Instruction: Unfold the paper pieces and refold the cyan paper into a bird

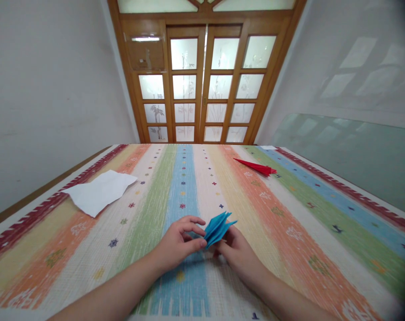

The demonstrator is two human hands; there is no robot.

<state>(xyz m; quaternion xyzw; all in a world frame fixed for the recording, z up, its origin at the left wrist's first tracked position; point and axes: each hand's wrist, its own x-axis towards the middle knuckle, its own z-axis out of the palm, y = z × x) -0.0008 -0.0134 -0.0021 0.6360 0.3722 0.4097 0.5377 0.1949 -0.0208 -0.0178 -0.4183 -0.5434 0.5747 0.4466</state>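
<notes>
Folding looks well along: blue paper (218, 228), already creased into a pointed shape, sits pinched between left hand (178, 244) and right hand (238, 254) over the striped tablecloth (289, 214), though remaining folds are hard to judge.

Folded paper (218, 229) mid-table (289, 249); sheet (100, 191) left, dart (257, 166) (perhaps a plane) behind-right.

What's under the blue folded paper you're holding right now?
Under the blue folded paper lies the striped tablecloth. The left hand pinches its left end; the right hand supports it from below. The paper covers the right fingertips and the cloth directly beneath.
</notes>
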